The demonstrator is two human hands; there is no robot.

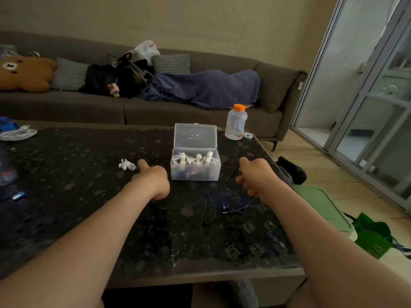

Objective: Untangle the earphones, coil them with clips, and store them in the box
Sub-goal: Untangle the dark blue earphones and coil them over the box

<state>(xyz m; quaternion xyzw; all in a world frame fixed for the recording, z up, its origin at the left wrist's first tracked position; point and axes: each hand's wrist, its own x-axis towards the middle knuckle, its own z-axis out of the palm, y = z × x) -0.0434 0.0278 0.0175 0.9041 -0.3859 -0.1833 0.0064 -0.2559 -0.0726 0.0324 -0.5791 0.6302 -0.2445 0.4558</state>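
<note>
- Both forearms stretch from the near edge over the table, a dark, glossy, speckled stone-like top.
- On my left hand the fingers are curled under and the thumb sticks out toward the white clips. Whether it holds anything, I cannot tell; the fingertips are hidden.
- My right hand has its fingers curled tight, and a strand of the blue earphones rises to them, so I judge I am pinching that cord.
- These blue earphones lie between my hands, just in front of the box. The thin, limp wire is in loose crossed loops, so it is not yet untangled.
- Frosted translucent plastic makes up the rectangular box, and its hinged lid stands open at the back.
- Inside sit several white earphones, each wound into a neat bundle on a small knobbly white clip; that part looks done.
- Left to do, I judge, is freeing the blue cord, coiling it onto one of the spare clips lying left of the box, and dropping it in.
- Behind the box stands a clear bottle with an orange cap.
</note>
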